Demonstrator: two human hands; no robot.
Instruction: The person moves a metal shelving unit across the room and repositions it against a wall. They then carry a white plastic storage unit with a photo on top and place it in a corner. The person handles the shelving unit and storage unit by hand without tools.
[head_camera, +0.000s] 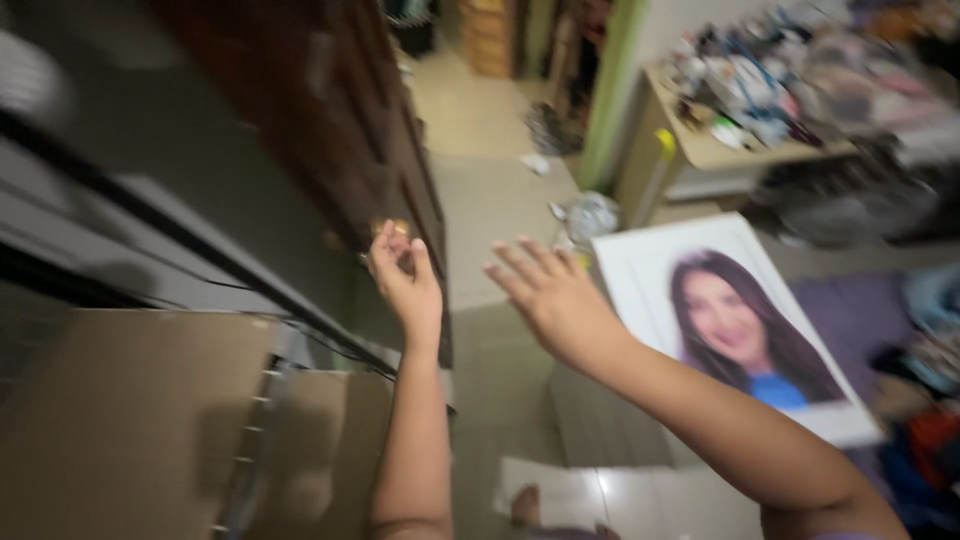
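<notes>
The left hand (405, 275) pinches a small gold knob (392, 229) on the dark wooden cabinet (330, 120) with narrow fingers, while the right hand (555, 295) hovers beside it, fingers spread wide above the tiled floor (490, 200).

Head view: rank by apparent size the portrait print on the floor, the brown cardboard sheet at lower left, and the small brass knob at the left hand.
1. brown cardboard sheet, though nearness to the camera inflates it.
2. portrait print.
3. small brass knob, pinched by the left hand.

Dim indoor light, heavy motion blur, left edge darkest.
</notes>
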